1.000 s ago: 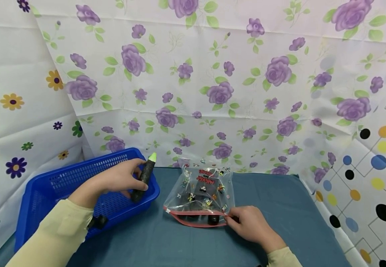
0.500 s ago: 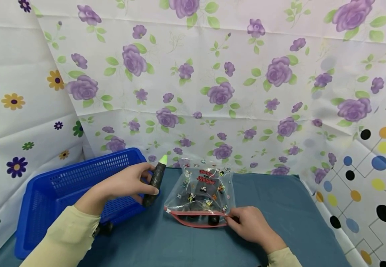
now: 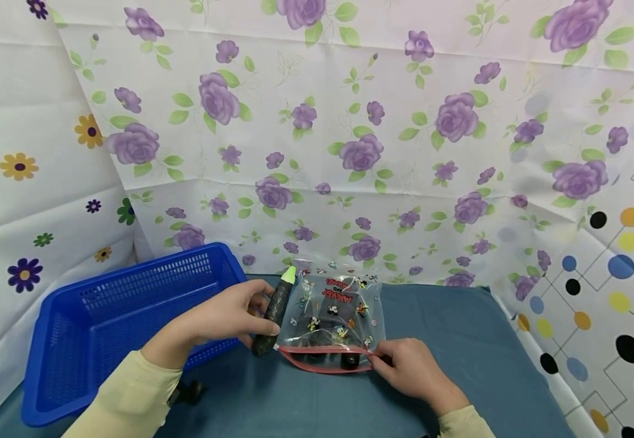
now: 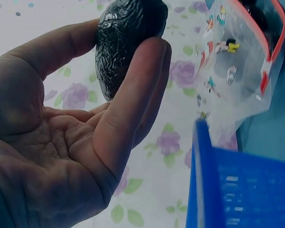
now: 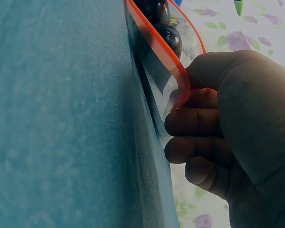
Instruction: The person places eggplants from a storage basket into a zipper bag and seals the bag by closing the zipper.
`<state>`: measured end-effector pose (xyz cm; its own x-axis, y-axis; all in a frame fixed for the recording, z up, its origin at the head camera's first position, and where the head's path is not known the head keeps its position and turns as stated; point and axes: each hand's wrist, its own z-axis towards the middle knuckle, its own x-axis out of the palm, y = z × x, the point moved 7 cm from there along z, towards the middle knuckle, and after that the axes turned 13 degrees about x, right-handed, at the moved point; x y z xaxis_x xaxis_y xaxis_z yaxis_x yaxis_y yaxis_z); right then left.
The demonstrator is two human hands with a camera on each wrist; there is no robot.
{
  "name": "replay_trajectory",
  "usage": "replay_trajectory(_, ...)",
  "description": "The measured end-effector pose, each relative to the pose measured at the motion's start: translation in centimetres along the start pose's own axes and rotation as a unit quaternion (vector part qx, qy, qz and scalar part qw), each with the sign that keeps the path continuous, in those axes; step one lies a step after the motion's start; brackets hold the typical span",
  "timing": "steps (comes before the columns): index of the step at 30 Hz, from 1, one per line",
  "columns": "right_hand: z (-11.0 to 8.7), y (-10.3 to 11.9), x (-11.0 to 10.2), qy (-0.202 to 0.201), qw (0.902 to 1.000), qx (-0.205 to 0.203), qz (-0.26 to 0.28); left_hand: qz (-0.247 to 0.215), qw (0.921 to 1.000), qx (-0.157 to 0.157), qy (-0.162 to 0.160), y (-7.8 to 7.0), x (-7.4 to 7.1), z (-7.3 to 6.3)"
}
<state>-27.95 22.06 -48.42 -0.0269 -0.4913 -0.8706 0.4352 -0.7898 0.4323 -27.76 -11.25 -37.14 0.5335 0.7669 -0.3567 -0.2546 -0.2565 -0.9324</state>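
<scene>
My left hand (image 3: 224, 316) holds a dark, wrinkled, stick-shaped piece with a lime-green tip (image 3: 274, 313) between thumb and fingers. It leans with the green tip up, in front of the bag's left edge. In the left wrist view its rough, rounded end (image 4: 126, 42) shows between the fingers. A clear zip bag (image 3: 330, 310) with cartoon prints lies on the table, its red-edged mouth parted towards me. My right hand (image 3: 412, 368) pinches the right corner of that mouth. Glossy dark rounded things (image 5: 168, 40) are inside the bag, partly hidden.
The blue plastic basket (image 3: 54, 359) stands at the left, with nothing visible in it; my left forearm covers its near right part. Blue-green cloth (image 3: 437, 322) covers the table. Flowered sheets (image 3: 317, 121) hang behind, and a dotted sheet at the right.
My left hand has carried the green-tipped dark piece rightwards, from over the basket's edge to the bag's left side. The right hand stays on the bag's corner.
</scene>
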Motion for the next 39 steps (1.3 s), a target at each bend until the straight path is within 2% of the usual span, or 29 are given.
replay_trajectory(5,0.1,-0.1,0.1,0.004,1.0000,0.006,-0.003,-0.008,0.9998,0.004,0.019,0.5,1.4,0.5)
replay_trajectory(16,0.0,-0.2,0.0,-0.001,1.0000,0.000,-0.003,-0.008,0.9993,0.000,0.037,1.9,3.5,1.2)
replay_trajectory(33,0.0,-0.2,0.0,0.005,0.9999,0.009,-0.006,-0.074,0.9938,-0.014,0.083,3.7,6.9,1.5)
replay_trajectory(39,0.0,-0.3,0.0,0.005,1.0000,0.008,-0.002,-0.083,0.9901,-0.019,0.111,4.4,7.8,1.5)
